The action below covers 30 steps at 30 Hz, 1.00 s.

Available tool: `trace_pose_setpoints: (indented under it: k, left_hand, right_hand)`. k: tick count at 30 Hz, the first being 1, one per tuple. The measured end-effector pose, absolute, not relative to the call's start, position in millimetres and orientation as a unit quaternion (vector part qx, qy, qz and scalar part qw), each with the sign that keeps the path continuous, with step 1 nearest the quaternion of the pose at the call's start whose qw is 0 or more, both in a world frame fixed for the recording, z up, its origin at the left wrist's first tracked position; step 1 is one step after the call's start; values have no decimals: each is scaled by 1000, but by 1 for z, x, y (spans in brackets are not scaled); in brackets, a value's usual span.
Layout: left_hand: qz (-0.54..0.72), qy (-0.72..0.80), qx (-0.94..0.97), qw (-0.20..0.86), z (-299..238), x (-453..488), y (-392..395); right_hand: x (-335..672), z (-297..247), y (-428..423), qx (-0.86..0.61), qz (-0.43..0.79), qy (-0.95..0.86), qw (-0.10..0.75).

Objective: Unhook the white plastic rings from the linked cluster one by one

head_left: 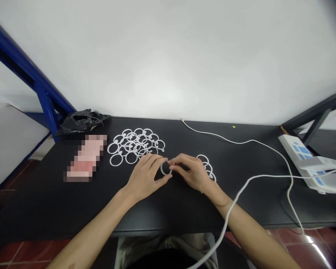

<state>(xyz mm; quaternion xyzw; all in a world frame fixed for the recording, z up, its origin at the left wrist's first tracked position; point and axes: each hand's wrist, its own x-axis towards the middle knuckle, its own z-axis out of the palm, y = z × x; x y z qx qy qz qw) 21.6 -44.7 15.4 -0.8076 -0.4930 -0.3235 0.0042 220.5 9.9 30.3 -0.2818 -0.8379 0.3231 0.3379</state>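
Observation:
My left hand (146, 175) and my right hand (190, 170) meet over the black table (44, 201) and together pinch one white plastic ring (165, 169) between their fingertips. A pile of several white rings (134, 146) lies just beyond my left hand. A smaller group of white rings (207, 167) sits behind my right hand, partly hidden by it.
A blurred pink patch (85, 157) lies left of the pile, with a crumpled black bag (80, 121) at the back left corner. White cables (257, 179) cross the right side. A white and blue device (310, 162) rests at the right edge. A wall rises behind the table.

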Motion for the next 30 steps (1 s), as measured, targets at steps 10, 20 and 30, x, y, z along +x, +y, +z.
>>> trace_pose_setpoints:
  k: [10,20,30]
  left_hand:
    - [-248,-768,-578,121,17,-36,-53]
    - [-177,-786,-576,138,11,-37,-55]
    - [-177,-794,-569,120,14,-36,-55]
  right_hand:
    - [235,36,25,-395,223,-821,346]
    - [239,34,30,-421,203,-816,339]
    - [247,35,36,-453,171,-822,299]
